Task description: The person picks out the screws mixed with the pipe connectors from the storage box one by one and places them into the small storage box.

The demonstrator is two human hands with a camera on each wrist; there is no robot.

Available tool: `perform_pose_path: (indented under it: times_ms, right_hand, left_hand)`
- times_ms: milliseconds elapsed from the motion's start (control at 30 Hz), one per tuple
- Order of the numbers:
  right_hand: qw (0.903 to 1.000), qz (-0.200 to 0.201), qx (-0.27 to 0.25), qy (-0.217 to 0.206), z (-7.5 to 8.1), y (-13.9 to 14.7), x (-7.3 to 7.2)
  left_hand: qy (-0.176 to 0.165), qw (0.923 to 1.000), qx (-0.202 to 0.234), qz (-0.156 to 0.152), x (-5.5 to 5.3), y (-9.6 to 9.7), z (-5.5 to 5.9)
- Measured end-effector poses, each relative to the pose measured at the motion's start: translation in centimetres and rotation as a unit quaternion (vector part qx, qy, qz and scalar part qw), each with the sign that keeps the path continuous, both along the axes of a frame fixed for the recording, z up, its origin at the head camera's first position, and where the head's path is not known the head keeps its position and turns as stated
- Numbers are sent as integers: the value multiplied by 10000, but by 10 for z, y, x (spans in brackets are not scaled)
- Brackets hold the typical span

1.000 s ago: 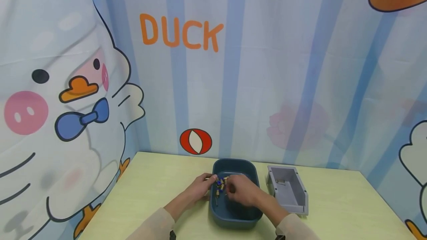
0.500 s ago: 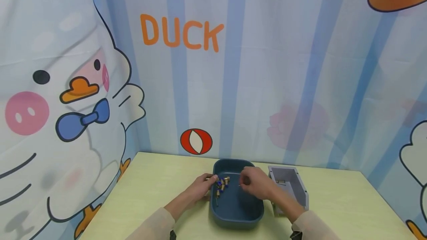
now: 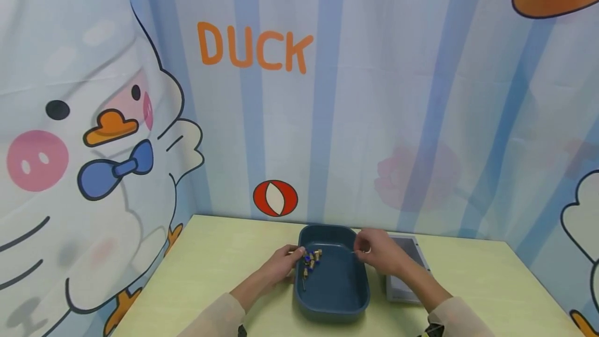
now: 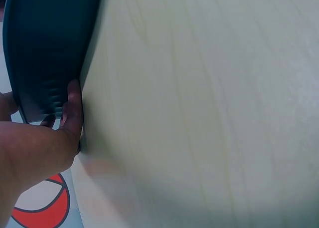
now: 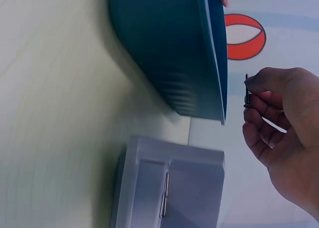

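Observation:
My right hand point(image 3: 380, 249) is over the right rim of a dark blue plastic tub point(image 3: 334, 287). In the right wrist view its thumb and fingers pinch a small dark screw point(image 5: 247, 92). My left hand point(image 3: 281, 264) grips the tub's left wall, thumb over the rim and fingers along the outside point(image 4: 74, 108). Inside the tub, several brass fittings with blue parts point(image 3: 312, 260) lie in a cluster at the left, with a thin screw-like piece point(image 3: 303, 284) just below them.
A grey open-front bin point(image 3: 403, 291) stands right of the tub, partly hidden by my right forearm. Thin metal screws point(image 5: 165, 195) lie in it. The pale wooden table point(image 3: 215, 254) ends at a printed curtain point(image 3: 355, 118) behind.
My right hand has moved right, from the fittings across the tub to its right rim, carrying the screw. My left hand stays on the tub's left wall.

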State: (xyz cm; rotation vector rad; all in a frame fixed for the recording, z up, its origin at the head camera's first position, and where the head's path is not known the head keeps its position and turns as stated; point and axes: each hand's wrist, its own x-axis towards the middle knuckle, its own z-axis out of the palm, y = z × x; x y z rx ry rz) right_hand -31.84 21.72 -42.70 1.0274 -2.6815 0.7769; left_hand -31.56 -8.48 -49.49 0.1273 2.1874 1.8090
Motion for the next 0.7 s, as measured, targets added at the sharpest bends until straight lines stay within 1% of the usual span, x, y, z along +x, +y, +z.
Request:
perform_pose_path:
  times_ms: [133,367,567,700]
  right_hand:
    - [9998,-190,-75,-64,1,11,-1]
    - [9990,-424,-126,64,5,28,0]
    - [9979,-599,-236,-36,11,38,1]
    - [9971,-705,-280,-102,11,44,3]
  left_hand:
    - [8,10000,-1,4,0,-1,0]
    - [7,10000,-13,-30,1,0,1]
    - [60,10000,31,-57,2,0,2]
    - [77,9999,22,-62,2,-1,1]
